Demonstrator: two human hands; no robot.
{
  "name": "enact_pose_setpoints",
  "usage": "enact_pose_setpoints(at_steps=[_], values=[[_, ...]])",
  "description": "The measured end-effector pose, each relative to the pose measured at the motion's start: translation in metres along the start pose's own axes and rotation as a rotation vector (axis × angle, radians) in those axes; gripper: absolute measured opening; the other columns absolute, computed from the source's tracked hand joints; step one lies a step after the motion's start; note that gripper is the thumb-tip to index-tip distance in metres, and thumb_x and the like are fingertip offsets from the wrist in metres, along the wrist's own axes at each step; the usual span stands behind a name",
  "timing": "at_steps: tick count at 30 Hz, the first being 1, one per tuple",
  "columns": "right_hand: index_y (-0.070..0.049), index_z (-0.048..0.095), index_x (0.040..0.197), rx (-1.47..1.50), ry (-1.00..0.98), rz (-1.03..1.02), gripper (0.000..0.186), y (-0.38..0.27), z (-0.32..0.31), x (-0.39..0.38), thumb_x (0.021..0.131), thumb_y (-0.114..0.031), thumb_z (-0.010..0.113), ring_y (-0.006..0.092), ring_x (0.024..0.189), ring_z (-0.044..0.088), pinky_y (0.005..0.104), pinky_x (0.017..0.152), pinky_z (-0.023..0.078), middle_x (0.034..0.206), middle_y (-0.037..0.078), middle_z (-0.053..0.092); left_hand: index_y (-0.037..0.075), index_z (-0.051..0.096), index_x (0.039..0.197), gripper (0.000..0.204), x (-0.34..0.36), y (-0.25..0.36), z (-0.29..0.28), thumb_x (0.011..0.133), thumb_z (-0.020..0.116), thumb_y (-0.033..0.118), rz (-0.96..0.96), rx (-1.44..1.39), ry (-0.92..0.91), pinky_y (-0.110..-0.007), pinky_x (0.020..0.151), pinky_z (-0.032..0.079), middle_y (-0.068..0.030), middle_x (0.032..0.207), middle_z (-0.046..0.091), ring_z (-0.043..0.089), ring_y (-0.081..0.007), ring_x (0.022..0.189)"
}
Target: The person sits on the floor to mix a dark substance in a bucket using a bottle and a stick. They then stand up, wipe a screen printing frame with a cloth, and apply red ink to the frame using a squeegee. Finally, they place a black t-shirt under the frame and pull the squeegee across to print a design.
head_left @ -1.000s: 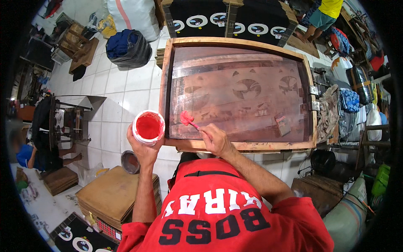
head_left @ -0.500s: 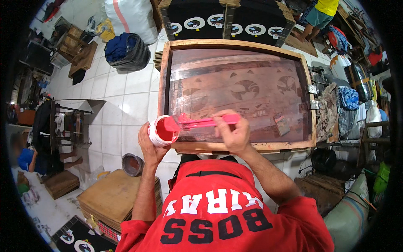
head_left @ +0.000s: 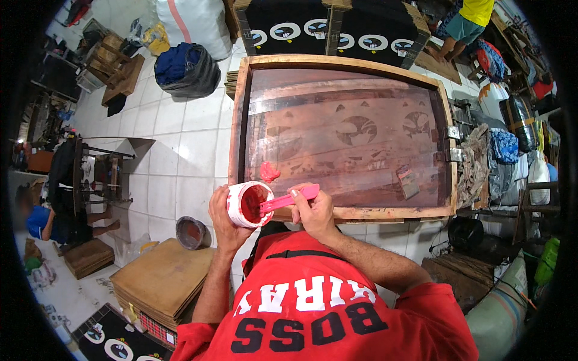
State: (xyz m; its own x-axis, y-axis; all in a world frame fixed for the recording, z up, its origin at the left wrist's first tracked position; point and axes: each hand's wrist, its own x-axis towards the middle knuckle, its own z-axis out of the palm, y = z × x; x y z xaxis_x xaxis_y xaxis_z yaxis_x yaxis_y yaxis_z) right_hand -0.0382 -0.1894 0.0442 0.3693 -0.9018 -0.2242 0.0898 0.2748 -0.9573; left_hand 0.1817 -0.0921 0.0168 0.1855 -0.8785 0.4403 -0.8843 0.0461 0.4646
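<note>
My left hand [head_left: 225, 224] wraps round a white plastic tub [head_left: 235, 207] of red ink, tilted with its mouth facing right, at the near left corner of a wood-framed printing screen [head_left: 337, 213]. Between the fingers of my right hand [head_left: 314, 215] is the handle of a pink spatula [head_left: 295, 197]; its far end is inside the tub, partly hidden. A blob of red ink [head_left: 269, 172] rests on the screen's mesh just beyond the tub. Dark face-like stencil shapes [head_left: 358, 129] show across the mesh. A small worn flat piece [head_left: 407, 182] lies on its right side.
Metal hinge clamps [head_left: 455, 143] hold the screen's right edge, beside crumpled rags [head_left: 474, 159]. Stacked boards [head_left: 159, 277] and a dark bucket [head_left: 191, 233] stand near left. Black printed panels [head_left: 289, 27] lie beyond the screen. Other people are at the far right and left.
The spatula has gone from over the screen into the tub, leaving a red ink blob on the mesh. The tub has shifted right and tipped more; my right hand has moved left and nearer.
</note>
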Motion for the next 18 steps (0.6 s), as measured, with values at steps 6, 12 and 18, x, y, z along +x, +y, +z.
enact_pose_setpoints(at_steps=[6,12,18], values=[[0.004,0.066,0.108,0.103,0.131,-0.041,0.018,-0.013,-0.010,-0.009,0.107,-0.013,0.059,0.0098,0.050,0.057,0.0266,0.047,0.046,0.068,0.004,0.062,0.000,0.039,0.151,0.121,-0.001,-0.010,0.000,0.057,0.103,0.040,-0.060,-0.001,0.013,-0.049,0.112,0.043,-0.0211,0.147,0.048,0.050,-0.0395,0.136],[0.002,0.064,0.108,0.327,0.275,-0.075,0.018,-0.042,-0.031,-0.018,0.106,-0.015,0.061,0.0126,0.051,0.058,0.0276,0.047,0.046,0.071,0.006,0.061,0.002,0.038,0.152,0.114,0.007,-0.036,0.001,0.063,0.100,0.037,-0.119,-0.071,0.026,-0.046,0.113,0.045,-0.0177,0.148,0.047,0.051,-0.0352,0.135],[0.004,0.063,0.110,0.311,0.485,-0.251,0.020,-0.025,-0.018,-0.015,0.107,-0.016,0.059,0.0137,0.051,0.058,0.0279,0.050,0.048,0.073,0.008,0.061,0.002,0.039,0.151,0.110,0.035,-0.082,-0.003,0.065,0.100,0.031,-0.123,-0.192,0.058,-0.042,0.110,0.047,-0.0157,0.143,0.050,0.056,-0.0311,0.131]])
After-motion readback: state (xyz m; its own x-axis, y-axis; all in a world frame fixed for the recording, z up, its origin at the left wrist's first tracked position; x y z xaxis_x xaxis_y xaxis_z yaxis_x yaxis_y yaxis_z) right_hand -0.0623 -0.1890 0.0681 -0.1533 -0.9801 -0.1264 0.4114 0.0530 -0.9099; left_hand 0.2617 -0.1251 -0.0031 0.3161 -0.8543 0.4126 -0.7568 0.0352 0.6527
